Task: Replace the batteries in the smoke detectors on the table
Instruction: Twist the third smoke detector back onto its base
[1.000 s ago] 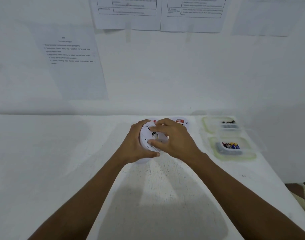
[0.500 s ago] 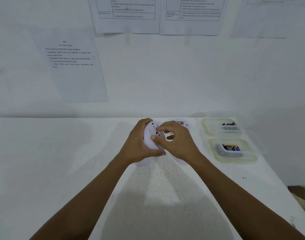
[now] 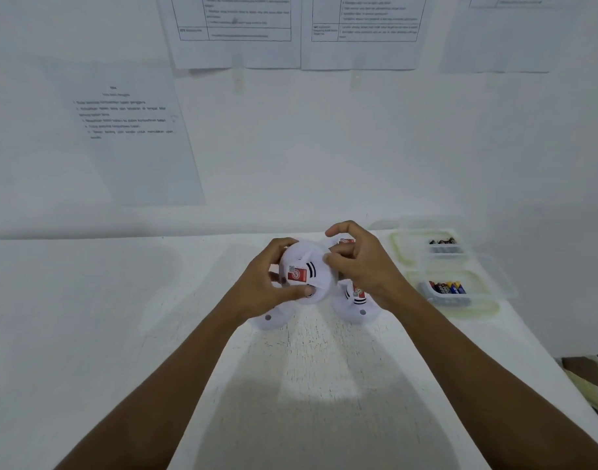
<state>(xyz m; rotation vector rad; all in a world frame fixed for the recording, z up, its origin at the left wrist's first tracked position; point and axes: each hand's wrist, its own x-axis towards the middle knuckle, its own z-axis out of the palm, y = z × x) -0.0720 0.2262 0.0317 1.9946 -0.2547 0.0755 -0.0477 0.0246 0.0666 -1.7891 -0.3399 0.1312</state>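
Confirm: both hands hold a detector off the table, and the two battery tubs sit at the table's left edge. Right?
Not quite. The head view shows the tubs at the table's right edge, not the left. The rest holds: the left hand and right hand hold a detector off the table.

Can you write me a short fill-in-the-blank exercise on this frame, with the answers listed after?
1. The held smoke detector bears a sticker coloured ____.
2. The left hand and the right hand hold it ____ the table.
3. The two battery containers sit on the person's ____ side.
4. Another smoke detector lies on the table beneath the ____ hand.

Missing words: red; above; right; right
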